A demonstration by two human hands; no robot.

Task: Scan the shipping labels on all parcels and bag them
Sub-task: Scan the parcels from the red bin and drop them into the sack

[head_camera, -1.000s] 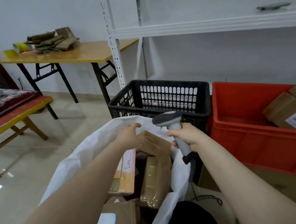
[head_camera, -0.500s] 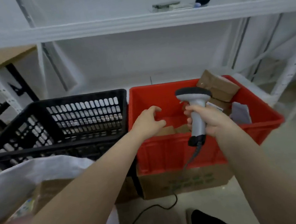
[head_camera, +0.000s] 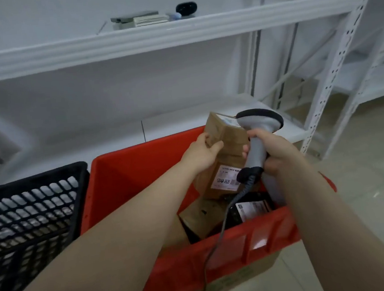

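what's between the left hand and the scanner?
A brown cardboard parcel, gripped by the left hand, beside the scanner in the right hand. Head view.

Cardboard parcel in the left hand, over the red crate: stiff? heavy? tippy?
Probably stiff: the cardboard parcel shows square edges where the left hand grips it. Likely light, as one hand holds it by an edge. Held there, it may swing or tilt.

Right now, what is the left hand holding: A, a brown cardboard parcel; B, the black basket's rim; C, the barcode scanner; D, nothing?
A: the left hand grips a brown parcel at the red crate, while the right hand holds the scanner.
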